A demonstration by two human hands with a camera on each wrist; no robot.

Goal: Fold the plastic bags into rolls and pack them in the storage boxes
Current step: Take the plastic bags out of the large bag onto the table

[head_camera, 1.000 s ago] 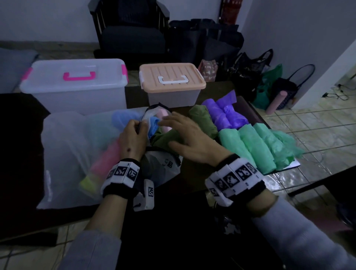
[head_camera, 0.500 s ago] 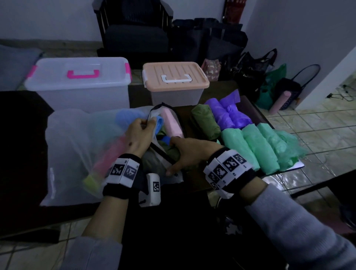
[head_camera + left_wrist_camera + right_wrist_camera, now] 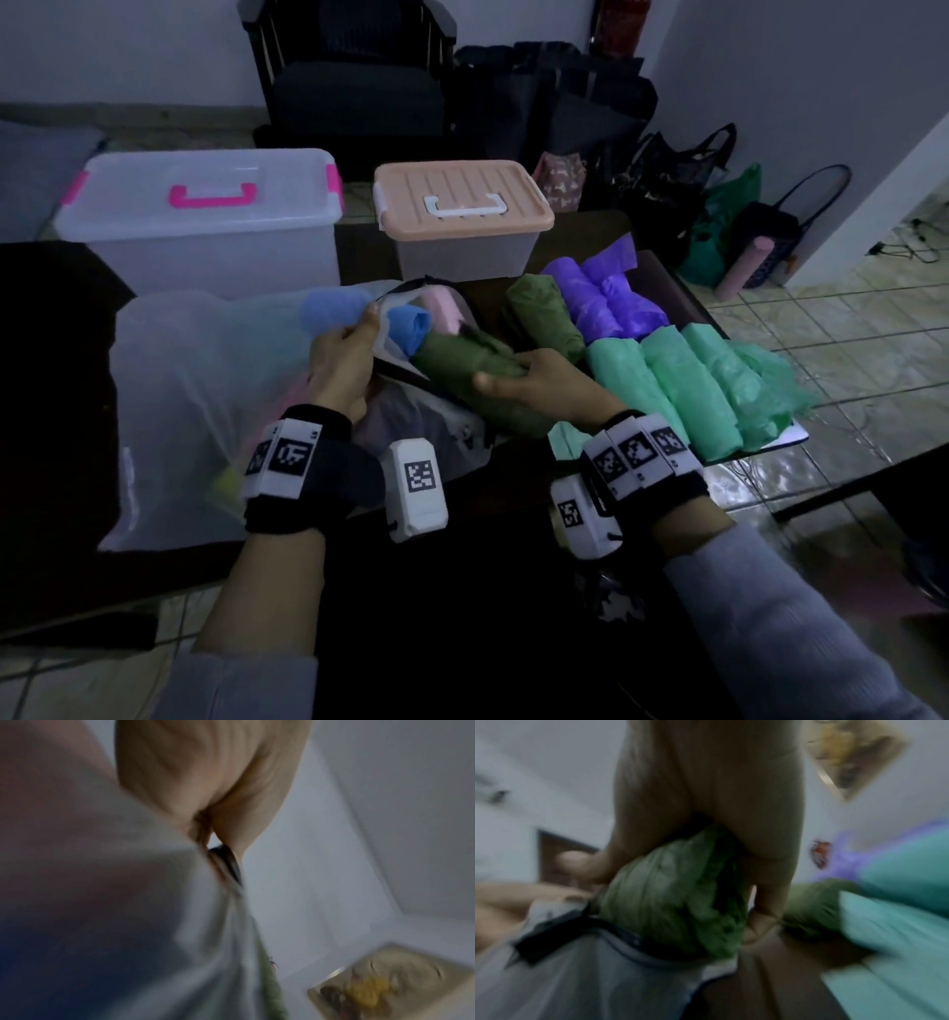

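A translucent white mesh pouch [image 3: 205, 390] with a black-trimmed mouth lies on the dark table and holds blue, pink and yellow rolls. My left hand [image 3: 341, 360] pinches the rim of its mouth [image 3: 226, 866] and keeps it lifted. My right hand [image 3: 534, 380] grips an olive-green rolled bag [image 3: 472, 370] [image 3: 677, 898] whose far end sits in the pouch mouth beside a blue roll [image 3: 408, 326] and a pink roll [image 3: 441, 306]. To the right lie another olive roll [image 3: 544, 313], purple rolls [image 3: 606, 298] and several mint-green rolls [image 3: 688, 380].
Two lidded storage boxes stand at the back of the table: a clear one with pink handle [image 3: 205, 221] and a smaller one with a peach lid [image 3: 462, 205]. Dark bags [image 3: 667, 169] and a chair [image 3: 354, 87] are behind. Tiled floor [image 3: 847, 334] lies off the table's right edge.
My right hand took hold of an olive-green roll and now has its end at the pouch mouth. The left hand kept the pouch rim pinched and raised it slightly.
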